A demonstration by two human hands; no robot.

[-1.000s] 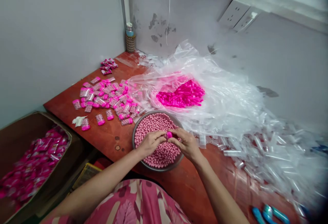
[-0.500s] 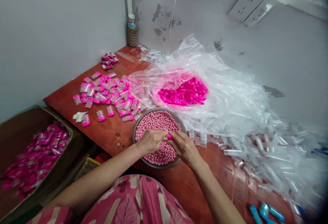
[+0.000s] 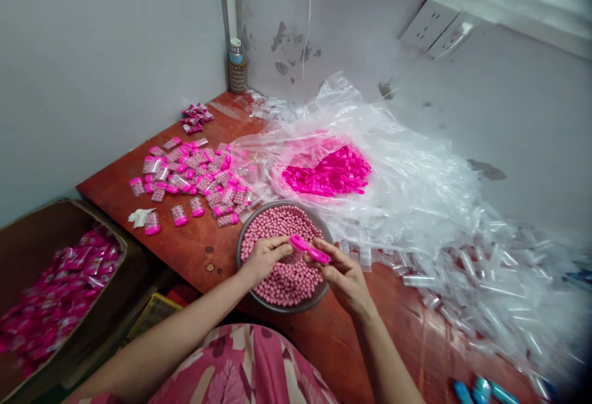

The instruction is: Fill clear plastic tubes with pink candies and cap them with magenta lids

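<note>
Over a round grey bowl [image 3: 238, 250] of small pink beads [image 3: 282, 222], my two hands meet at a small clear container [image 3: 295, 256] with a bright pink flip cap [image 3: 311, 248]. My left hand [image 3: 263, 262] pinches the container, its fingers partly covering it. The cap stretches from the container's top toward my right hand [image 3: 345, 274], which grips its far end between thumb and fingers. Whether beads are inside the container, I cannot tell. Left of the bowl lies a pile of bead-filled containers [image 3: 203, 173] with pink caps.
Behind the bowl, a clear plastic bag [image 3: 398, 157] holds loose pink caps [image 3: 328, 171]. Empty clear containers [image 3: 467, 268] spread to the right. A cardboard box [image 3: 99, 305] of pink packets stands below left. A bottle [image 3: 236, 65] stands in the far corner of the red table [image 3: 185, 253].
The pink cap was mostly hidden between my close fingertips; now it shows opened out lengthwise. My right hand has shifted slightly right and down, and the view has tilted a little.
</note>
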